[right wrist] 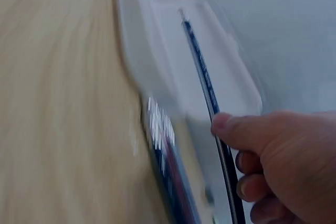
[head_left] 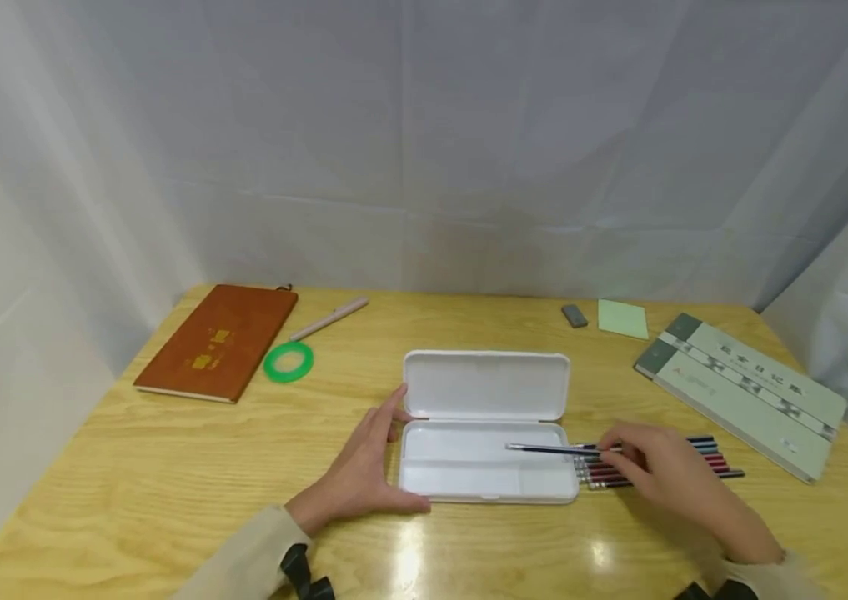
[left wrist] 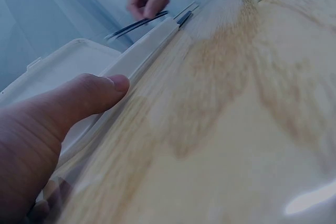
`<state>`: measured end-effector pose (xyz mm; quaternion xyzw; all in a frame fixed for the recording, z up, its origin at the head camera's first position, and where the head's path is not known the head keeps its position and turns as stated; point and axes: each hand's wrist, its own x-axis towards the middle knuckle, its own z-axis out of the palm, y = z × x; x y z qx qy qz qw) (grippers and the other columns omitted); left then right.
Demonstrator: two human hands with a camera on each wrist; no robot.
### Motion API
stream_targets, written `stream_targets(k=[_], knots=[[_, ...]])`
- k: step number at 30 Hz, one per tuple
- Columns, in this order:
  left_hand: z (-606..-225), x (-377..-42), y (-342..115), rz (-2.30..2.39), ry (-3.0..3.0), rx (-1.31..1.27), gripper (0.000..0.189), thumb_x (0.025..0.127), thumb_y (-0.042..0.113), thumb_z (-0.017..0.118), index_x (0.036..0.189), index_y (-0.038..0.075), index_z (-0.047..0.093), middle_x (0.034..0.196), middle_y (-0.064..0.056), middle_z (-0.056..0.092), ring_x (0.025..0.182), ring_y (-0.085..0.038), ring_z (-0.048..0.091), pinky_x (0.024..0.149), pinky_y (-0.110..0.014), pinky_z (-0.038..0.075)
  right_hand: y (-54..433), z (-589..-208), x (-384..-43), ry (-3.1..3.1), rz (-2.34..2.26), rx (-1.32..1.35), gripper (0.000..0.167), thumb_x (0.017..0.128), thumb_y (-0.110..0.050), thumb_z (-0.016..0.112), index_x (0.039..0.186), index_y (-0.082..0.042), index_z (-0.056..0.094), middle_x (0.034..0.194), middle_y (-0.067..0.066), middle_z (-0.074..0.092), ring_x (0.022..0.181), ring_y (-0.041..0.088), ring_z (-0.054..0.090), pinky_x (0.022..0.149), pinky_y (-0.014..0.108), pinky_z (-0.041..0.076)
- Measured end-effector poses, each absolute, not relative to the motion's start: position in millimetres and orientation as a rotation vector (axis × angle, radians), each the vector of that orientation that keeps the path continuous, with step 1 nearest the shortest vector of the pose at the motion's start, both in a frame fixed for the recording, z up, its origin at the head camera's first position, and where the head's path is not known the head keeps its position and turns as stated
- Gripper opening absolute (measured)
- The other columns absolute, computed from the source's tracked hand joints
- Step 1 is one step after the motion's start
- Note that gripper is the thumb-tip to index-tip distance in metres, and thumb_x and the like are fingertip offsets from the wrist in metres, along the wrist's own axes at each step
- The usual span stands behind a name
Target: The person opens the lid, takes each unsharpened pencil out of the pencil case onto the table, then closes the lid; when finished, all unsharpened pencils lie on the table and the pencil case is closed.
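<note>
An open white pencil case [head_left: 461,483] lies on the wooden table with its lid [head_left: 487,385] tilted back. My left hand [head_left: 367,467] spans its left end, the thumb straight along the front wall and the fingers spread toward the lid's corner. In my right hand [head_left: 664,471] a dark pencil [head_left: 544,448] is pinched between thumb and fingers. Its silver-tipped end reaches over the case's right half. Beneath that hand, several more pencils [head_left: 599,483] lie side by side, right against the case's right end; the hand hides their middles.
Far left are a brown notebook [head_left: 224,337], a green tape roll [head_left: 273,374] and a pale pen [head_left: 329,318]. Behind the case to the right sit a grey eraser [head_left: 574,316] and a pale green sticky-note pad [head_left: 622,318]. A grey-green book [head_left: 746,392] lies at right.
</note>
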<state>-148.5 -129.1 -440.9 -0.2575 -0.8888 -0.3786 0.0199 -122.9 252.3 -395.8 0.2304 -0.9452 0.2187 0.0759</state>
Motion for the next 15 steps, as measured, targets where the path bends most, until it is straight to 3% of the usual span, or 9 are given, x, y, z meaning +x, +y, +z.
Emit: stream_targets(k=[8, 15], knots=[[-442, -148, -128, -1.179, -2.758, -0.791, 0.138, 0.051, 0.05, 0.091, 0.156, 0.022, 0.006, 0.129, 0.001, 0.048, 0.101, -0.013, 0.048, 0.087, -0.032, 0.047, 333, -416, -91, -2.763, 0.679, 0.538, 0.02, 0.082, -0.001, 0.072, 0.085, -0.02, 0.067, 0.065, -0.022, 0.05, 0.053, -0.006, 0.035, 0.046, 0.017, 0.032], [-442, -148, -128, -1.176, -2.746, -0.8, 0.138, 0.051, 0.049, 0.092, 0.156, 0.021, 0.006, 0.129, 0.0, 0.048, 0.102, -0.014, 0.048, 0.087, -0.033, 0.047, 363, -426, -80, -2.816, 0.623, 0.477, 0.019, 0.078, -0.002, 0.075, 0.082, -0.018, 0.067, 0.059, -0.021, 0.039, 0.052, -0.006, 0.031, 0.046, 0.017, 0.029]])
